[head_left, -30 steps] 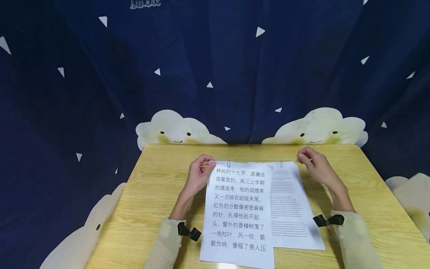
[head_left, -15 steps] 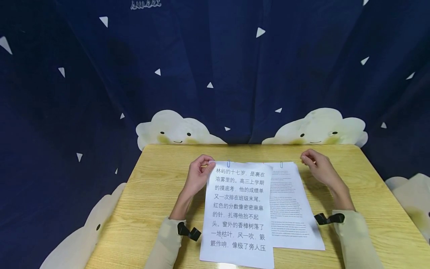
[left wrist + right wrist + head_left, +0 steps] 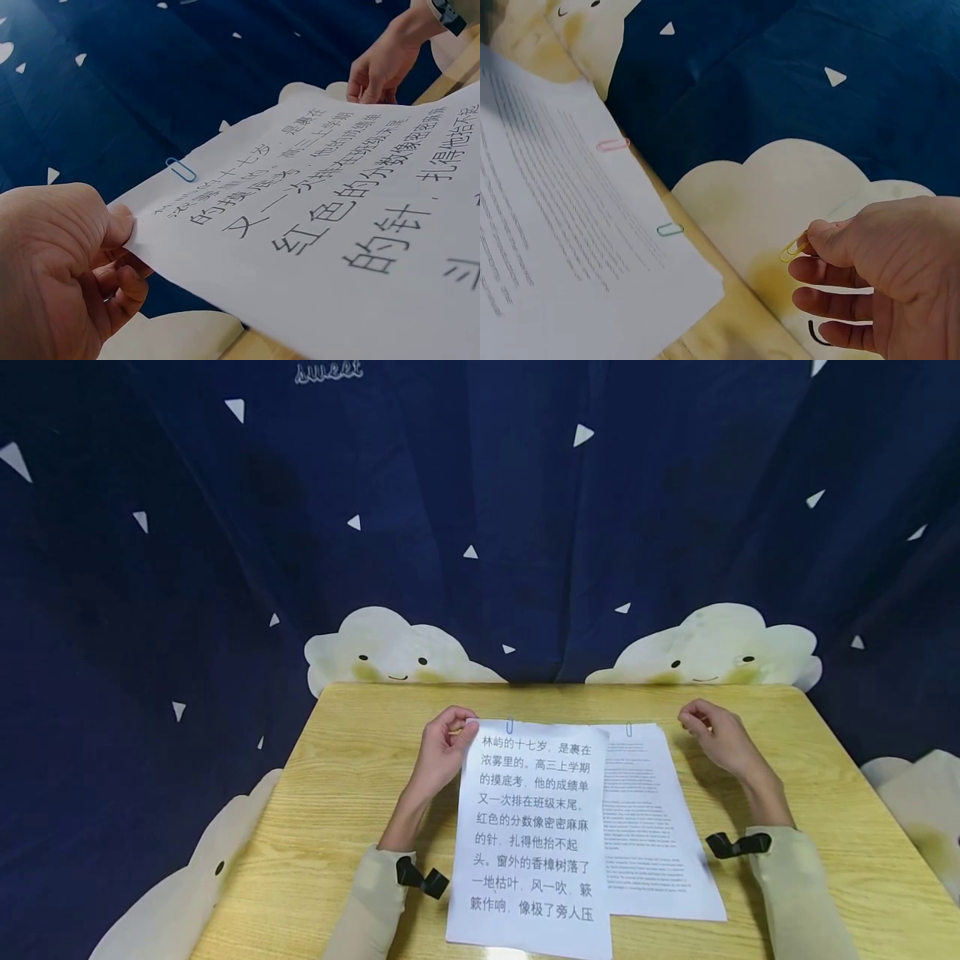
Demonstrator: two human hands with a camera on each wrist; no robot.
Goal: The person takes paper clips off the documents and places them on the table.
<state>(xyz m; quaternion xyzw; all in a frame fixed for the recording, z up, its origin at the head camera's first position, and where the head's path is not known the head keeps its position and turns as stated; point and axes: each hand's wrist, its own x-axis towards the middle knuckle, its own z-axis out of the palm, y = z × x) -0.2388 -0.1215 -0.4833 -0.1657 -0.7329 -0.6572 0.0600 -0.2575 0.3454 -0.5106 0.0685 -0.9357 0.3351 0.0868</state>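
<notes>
The left hand (image 3: 441,752) pinches the large-print sheet (image 3: 531,839) at its eleven o'clock corner, a clip (image 3: 510,726) near twelve. Toward three o'clock, I see the small-print sheet (image 3: 651,831) lying partly beneath. Off that one's one o'clock corner, apart from the paper, is the right hand (image 3: 720,737).

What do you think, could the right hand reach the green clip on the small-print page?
Probably yes: nothing shows between the right hand and the green clip, though that hand pinches a yellow clip.

Seemingly a home, wooden tabletop (image 3: 337,760), navy cloth backdrop (image 3: 525,485), white triangles (image 3: 583,436), smiling cartoon clouds (image 3: 390,643)
</notes>
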